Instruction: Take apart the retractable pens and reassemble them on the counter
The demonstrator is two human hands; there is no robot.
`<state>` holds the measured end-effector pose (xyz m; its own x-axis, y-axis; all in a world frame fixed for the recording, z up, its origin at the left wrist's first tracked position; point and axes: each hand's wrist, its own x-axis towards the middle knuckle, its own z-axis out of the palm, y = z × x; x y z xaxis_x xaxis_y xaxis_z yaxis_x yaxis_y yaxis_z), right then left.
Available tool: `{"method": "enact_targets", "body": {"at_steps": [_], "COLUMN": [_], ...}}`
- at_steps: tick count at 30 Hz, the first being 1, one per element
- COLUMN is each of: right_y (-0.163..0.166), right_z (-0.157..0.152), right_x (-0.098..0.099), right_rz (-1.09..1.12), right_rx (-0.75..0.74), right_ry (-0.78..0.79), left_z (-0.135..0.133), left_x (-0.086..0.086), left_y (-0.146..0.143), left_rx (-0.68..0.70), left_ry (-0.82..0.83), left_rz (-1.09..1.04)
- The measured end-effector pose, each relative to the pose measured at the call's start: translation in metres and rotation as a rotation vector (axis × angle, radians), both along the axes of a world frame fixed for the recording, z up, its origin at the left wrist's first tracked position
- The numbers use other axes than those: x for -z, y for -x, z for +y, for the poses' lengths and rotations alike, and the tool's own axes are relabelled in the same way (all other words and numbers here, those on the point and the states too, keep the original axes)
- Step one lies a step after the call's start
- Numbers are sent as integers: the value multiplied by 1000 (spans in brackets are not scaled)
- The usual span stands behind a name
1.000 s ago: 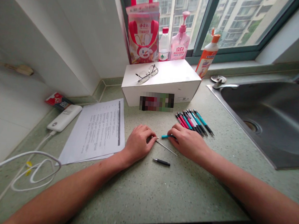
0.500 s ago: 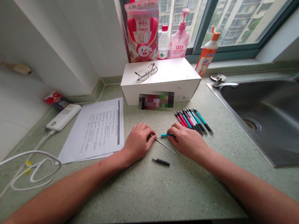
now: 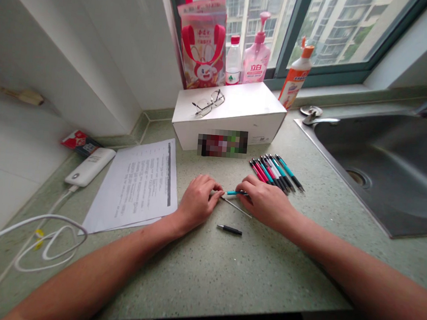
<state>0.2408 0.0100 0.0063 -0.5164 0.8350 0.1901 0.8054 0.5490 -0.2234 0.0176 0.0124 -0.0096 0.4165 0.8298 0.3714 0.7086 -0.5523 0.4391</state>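
My left hand (image 3: 196,200) rests on the green counter, its fingers curled and pinched around something small that I cannot make out. Facing it, my right hand (image 3: 265,201) grips a teal pen barrel (image 3: 234,192) whose tip points at my left fingertips. A thin metal refill (image 3: 236,207) lies on the counter between and just below the hands. A black pen tip piece (image 3: 229,229) lies nearer to me. Several assembled pens (image 3: 276,173), teal, pink and black, lie in a row just beyond my right hand.
A white box (image 3: 231,117) with glasses (image 3: 208,102) on it stands behind the pens. Printed sheets (image 3: 137,186), a power bank (image 3: 90,166) and a white cable (image 3: 33,237) lie left. A steel sink (image 3: 386,168) is at right. Bottles and a red bag line the window sill.
My right hand has slid the teal barrel slightly left, so its tip now meets my left fingertips. The loose parts on the counter have not moved.
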Motion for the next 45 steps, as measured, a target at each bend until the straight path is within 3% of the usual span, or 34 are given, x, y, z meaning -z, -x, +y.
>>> {"method": "enact_targets", "body": {"at_steps": [11, 16, 19, 24, 30, 35, 45], "right_y": [3, -1, -2, -3, -10, -10, -9], "right_z": [-3, -2, -3, -2, 8, 8, 4], "right_x": [4, 1, -1, -4, -3, -1, -6], "right_rz": [263, 422, 469, 436, 316, 313, 317], "right_rx": [-32, 48, 20, 14, 66, 83, 92], "right_ry": [28, 31, 17, -47, -186, -150, -121], "left_z": [-3, -3, -3, -3, -3, -2, 0], "left_x": [-5, -4, -2, -1, 2, 2, 0], "left_y": [2, 2, 1, 0, 8, 12, 13], "left_rx": [51, 100, 119, 109, 3, -107, -122], "left_ry": [-65, -19, 0, -20, -121, -150, -184], "left_rz": [-213, -49, 37, 45, -183, -328, -274]}}
